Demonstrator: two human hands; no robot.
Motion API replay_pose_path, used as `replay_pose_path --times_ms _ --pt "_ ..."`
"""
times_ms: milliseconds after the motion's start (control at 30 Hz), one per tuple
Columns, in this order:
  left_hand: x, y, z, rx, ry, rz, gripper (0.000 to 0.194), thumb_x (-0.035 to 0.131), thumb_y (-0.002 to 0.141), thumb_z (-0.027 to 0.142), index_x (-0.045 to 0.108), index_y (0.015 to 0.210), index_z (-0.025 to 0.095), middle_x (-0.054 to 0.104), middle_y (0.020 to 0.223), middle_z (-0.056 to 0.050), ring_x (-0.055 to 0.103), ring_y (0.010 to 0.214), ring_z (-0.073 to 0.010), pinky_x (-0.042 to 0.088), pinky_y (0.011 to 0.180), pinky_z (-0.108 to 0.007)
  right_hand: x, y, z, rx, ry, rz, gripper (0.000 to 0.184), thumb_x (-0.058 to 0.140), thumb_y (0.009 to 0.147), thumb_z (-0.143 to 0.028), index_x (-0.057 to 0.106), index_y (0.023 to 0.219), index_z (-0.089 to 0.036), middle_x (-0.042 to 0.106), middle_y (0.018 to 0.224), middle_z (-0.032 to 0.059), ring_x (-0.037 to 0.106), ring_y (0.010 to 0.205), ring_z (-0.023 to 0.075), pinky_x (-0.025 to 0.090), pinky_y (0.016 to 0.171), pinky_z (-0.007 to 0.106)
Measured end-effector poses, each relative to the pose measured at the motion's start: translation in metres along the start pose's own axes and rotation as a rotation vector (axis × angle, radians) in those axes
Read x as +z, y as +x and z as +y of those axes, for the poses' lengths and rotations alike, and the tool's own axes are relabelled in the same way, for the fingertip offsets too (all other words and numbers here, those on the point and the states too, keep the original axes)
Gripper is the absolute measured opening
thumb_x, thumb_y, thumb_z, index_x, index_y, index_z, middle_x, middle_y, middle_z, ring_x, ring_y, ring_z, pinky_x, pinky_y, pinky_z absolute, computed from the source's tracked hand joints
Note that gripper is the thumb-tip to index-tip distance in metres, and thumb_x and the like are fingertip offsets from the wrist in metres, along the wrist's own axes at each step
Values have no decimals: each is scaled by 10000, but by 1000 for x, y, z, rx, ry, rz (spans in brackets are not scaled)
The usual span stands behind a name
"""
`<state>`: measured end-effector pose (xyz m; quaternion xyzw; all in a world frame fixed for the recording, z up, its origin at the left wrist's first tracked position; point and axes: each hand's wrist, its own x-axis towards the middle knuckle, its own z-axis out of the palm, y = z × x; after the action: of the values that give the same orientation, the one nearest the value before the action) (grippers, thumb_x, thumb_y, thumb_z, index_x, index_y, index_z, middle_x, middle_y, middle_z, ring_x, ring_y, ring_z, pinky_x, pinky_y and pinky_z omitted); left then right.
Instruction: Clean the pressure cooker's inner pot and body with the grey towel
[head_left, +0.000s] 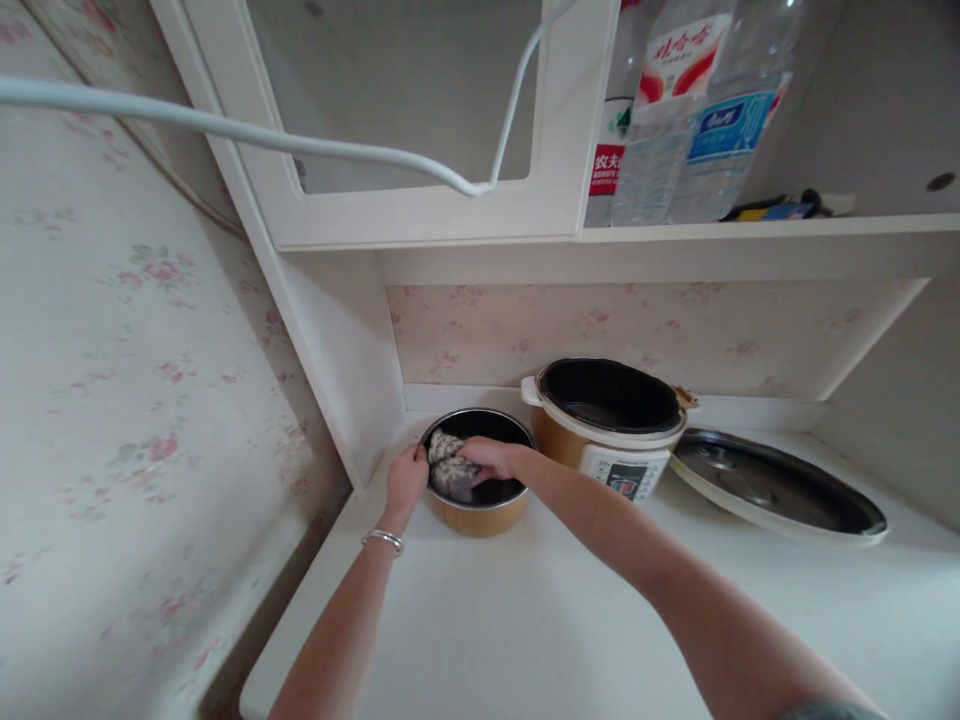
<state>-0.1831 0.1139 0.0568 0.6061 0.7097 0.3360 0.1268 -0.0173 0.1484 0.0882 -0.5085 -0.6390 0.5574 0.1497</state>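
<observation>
A round inner pot, gold outside and dark inside, stands on the white counter near the left side panel. My left hand grips its rim on the left, fingers closed over the edge. Inside the pot, my right hand is closed on a bunched grey-and-white cloth, which lies against the inner wall on the left. Part of the right fingers is hidden by the cloth. Just right of the pot sits a gold-and-white electric cooker with its top uncovered and a dark cavity showing.
The cooker's detached oval lid lies underside up on the counter at the right. Overhead, a shelf holds several plastic bottles. A white cable hangs across the upper left, before a glass-fronted cabinet door.
</observation>
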Motion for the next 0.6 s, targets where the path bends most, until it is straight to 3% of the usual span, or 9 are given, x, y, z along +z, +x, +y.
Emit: replay_pose_path --times_ms 133,267,367,467,600 --pt "0 -2 -2 -17 0 15 357 375 922 271 699 1010 151 719 998 -141 666 954 -248 467 804 -298 0 -14 -5 -119 501 181 194 387 883 -153 533 1007 -186 672 800 18 647 701 110 561 665 252" --pt "2 -3 -6 -53 -20 40 360 381 920 281 674 1077 142 712 1031 -143 661 988 -252 479 818 -304 -21 -56 6 -194 804 267 218 388 869 -174 524 1039 -185 688 844 28 663 739 132 569 687 271" --pt "4 -5 -7 -84 -41 69 370 383 914 274 651 1123 127 700 1065 -154 650 1016 -258 481 836 -319 -32 -100 22 -244 1022 263 242 442 867 -222 563 1067 -157 708 922 58 680 838 173 574 753 310" --pt "6 -7 -6 -108 -62 95 385 374 914 278 639 1141 115 686 1100 -162 635 1047 -265 474 865 -335 -30 -139 43 -328 1393 229 281 520 873 -282 599 1103 -141 709 1034 68 663 976 195 546 878 339" --pt "7 -8 -6 -133 -76 103 383 388 906 279 634 1146 109 680 1117 -159 628 1058 -258 472 872 -335 -10 -174 86 -389 1614 381 187 592 816 -187 655 991 -162 734 963 37 682 923 163 546 880 291"
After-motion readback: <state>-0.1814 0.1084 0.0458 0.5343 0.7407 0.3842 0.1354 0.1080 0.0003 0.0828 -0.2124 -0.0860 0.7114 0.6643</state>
